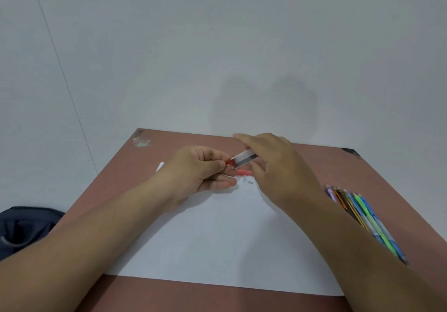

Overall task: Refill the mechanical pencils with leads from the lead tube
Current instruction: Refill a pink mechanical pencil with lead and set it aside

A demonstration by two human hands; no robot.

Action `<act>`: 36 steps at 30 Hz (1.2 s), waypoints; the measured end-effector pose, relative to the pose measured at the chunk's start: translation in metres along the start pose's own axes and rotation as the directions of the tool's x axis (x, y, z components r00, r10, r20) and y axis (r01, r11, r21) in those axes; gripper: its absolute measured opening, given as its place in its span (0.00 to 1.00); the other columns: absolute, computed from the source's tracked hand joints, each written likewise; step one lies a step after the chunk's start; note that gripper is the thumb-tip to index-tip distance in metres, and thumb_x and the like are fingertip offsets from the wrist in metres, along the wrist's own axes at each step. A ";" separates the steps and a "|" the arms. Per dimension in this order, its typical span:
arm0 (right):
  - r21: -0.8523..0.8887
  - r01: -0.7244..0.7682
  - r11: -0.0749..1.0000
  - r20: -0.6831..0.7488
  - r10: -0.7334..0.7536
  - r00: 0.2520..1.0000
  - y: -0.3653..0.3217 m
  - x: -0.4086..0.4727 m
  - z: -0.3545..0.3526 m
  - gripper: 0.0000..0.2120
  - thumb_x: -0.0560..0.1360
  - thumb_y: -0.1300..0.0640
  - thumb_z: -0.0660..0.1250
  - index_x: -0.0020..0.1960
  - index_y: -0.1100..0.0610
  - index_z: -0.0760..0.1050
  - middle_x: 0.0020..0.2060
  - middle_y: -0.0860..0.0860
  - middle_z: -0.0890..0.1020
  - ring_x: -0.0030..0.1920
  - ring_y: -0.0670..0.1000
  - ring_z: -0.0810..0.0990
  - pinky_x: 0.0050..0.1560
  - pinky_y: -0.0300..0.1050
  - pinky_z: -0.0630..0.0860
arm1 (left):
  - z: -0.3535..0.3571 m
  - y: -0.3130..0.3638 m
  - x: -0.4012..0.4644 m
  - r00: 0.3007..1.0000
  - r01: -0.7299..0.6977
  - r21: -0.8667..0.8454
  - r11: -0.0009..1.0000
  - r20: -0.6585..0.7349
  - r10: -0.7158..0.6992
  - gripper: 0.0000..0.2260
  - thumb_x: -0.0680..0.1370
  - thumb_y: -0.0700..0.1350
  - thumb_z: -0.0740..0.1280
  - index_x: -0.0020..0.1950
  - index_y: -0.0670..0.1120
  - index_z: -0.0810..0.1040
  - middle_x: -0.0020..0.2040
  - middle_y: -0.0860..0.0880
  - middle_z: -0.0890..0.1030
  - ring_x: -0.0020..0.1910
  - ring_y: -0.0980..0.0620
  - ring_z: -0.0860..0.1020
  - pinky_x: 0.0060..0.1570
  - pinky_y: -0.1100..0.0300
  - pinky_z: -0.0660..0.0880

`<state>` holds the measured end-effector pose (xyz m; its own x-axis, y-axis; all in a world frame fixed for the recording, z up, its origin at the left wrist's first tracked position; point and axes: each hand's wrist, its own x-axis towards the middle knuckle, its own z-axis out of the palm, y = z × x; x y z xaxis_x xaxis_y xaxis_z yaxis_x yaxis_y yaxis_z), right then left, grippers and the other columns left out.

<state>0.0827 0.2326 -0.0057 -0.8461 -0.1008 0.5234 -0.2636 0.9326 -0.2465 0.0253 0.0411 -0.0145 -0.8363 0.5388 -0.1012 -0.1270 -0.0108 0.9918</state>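
Above the white paper (217, 239) on the surface (362, 166), the lead tube (244, 158) is pinched in the right hand (278, 166), its red end gripped by the left hand (200, 166), with mechanical pencils (358, 210) bundled nearby.

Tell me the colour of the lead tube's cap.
Red-orange, on the lead tube in the head view.

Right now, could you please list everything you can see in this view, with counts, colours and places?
Lead tube: one, clear with a red end, held between both hands above the paper.
Pink piece: one, on the paper under the tube.
Small white bits: two or so, beside it.
Mechanical pencils: a bundle, mixed colours, table's right side.
Paper sheet: one, white, mid-table.
Table: one, reddish-brown.
Bag: one, dark blue, lower left.
Left hand: pinches the red end.
Right hand: holds the tube's body.
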 end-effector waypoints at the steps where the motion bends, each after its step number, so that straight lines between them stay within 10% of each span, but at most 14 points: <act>1: 0.002 0.011 1.000 -0.015 -0.011 1.000 0.000 0.000 0.001 0.23 0.77 0.64 0.67 0.68 0.45 0.77 0.55 0.44 0.78 0.57 0.47 0.73 0.55 0.38 0.70 | 0.000 0.000 0.000 1.000 0.002 -0.006 1.000 -0.003 -0.002 0.10 0.83 0.35 0.61 0.56 0.39 0.83 0.51 0.41 0.86 0.45 0.48 0.85 0.52 0.56 0.82; 36: 0.261 -0.324 0.910 0.009 0.333 0.943 -0.004 -0.001 -0.005 0.18 0.76 0.60 0.69 0.59 0.40 0.82 0.50 0.36 0.79 0.49 0.37 0.77 0.45 0.22 0.68 | -0.007 0.004 0.001 0.949 -0.179 0.254 0.951 -0.212 0.235 0.05 0.79 0.37 0.70 0.44 0.39 0.83 0.40 0.45 0.87 0.36 0.53 0.84 0.41 0.63 0.81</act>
<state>0.0870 0.2306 -0.0009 -0.8896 0.2127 0.4043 -0.0866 0.7905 -0.6063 0.0201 0.0362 -0.0108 -0.9361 0.3302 0.1208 0.1643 0.1071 0.9806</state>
